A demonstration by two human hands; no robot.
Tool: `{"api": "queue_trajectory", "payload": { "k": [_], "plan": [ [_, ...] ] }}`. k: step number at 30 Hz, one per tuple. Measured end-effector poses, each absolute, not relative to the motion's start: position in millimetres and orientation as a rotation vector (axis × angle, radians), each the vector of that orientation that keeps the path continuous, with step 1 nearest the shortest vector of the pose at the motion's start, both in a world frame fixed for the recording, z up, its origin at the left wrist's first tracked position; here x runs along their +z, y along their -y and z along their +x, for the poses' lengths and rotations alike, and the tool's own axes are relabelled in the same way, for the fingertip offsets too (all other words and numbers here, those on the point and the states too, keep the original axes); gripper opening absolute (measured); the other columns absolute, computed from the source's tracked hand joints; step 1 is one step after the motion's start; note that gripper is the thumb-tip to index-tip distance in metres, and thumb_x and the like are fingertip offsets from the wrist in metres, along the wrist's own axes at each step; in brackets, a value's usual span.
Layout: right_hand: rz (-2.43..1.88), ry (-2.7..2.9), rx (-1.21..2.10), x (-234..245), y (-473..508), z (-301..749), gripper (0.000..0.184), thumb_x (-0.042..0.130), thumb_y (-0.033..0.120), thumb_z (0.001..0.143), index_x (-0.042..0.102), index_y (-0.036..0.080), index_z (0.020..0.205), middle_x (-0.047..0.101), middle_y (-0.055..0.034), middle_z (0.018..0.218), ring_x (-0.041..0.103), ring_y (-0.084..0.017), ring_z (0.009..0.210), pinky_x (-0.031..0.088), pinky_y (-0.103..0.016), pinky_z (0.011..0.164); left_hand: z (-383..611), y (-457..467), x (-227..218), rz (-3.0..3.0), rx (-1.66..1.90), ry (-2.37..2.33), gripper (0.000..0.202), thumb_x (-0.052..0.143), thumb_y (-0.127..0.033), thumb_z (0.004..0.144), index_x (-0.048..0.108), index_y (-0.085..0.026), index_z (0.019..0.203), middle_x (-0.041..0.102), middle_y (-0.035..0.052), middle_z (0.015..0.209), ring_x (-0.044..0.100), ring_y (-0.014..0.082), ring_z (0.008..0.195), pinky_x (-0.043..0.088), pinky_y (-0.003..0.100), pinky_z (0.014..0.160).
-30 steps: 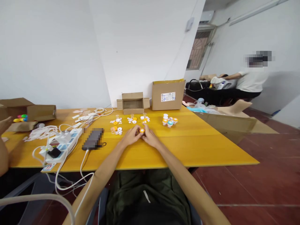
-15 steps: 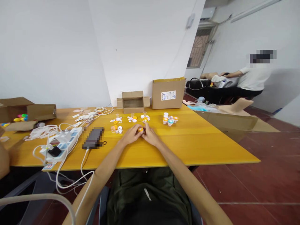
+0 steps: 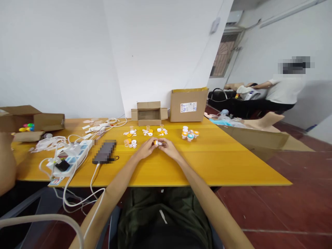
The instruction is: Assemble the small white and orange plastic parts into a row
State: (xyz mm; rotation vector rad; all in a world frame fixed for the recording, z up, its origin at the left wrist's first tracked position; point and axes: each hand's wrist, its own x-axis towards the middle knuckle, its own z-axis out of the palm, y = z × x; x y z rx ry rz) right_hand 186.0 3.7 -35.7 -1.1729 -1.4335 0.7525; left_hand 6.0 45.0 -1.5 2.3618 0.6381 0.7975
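Between the left hand (image 3: 146,149) and the right hand (image 3: 169,149), over the table (image 3: 207,166), lies a small orange-and-white piece (image 3: 157,142), the fingertips of both clamped on its opposite sides.

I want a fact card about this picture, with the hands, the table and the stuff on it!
Left hand: the left hand holds a small round orange-and-white piece
Right hand: the right hand holds the same piece from the other side
Table: yellow-brown wooden table
Beyond the hands: little groups of orange, white and clear parts
Right of those: a cluster of white, orange and teal capped pieces
Back: open brown cardboard box
Left: white power strip with cables
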Motion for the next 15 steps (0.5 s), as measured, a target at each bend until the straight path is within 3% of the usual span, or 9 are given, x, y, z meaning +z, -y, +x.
{"api": "queue_trajectory", "payload": {
  "k": [3,8,15],
  "plan": [
    [-1.135,1.381,0.844,-34.1,-2.7,188.1,0.028,0.075,0.030,0.074,0.067,0.022,0.099,0.074,-0.0053,0.104,0.070,-0.021,0.095,0.057,-0.037,0.088,6.4,-46.4,-2.1,2.352,0.812,-0.653,0.026,0.054,-0.034,0.097,0.060,-0.024,0.120,0.069,0.0054,0.110,0.064,0.0219,0.098,0.051,0.036,0.094],
    [-1.122,1.285,0.932,-28.6,1.7,188.5,0.029,0.076,0.040,0.074,0.070,0.021,0.096,0.075,-0.0055,0.097,0.070,-0.020,0.085,0.060,-0.036,0.078,6.5,-46.5,-0.2,2.341,0.799,-0.663,0.023,0.056,-0.035,0.096,0.060,-0.023,0.115,0.069,0.0049,0.106,0.064,0.0217,0.096,0.051,0.036,0.094],
    [-1.147,1.299,0.870,-28.8,3.2,186.2,0.037,0.074,0.056,0.073,0.069,0.021,0.081,0.070,-0.0021,0.070,0.066,-0.018,0.066,0.058,-0.031,0.062,5.3,-46.1,-0.6,2.379,0.801,-0.673,0.025,0.058,-0.037,0.095,0.061,-0.023,0.115,0.069,0.0060,0.108,0.064,0.0227,0.097,0.051,0.036,0.091]
  ]
}}
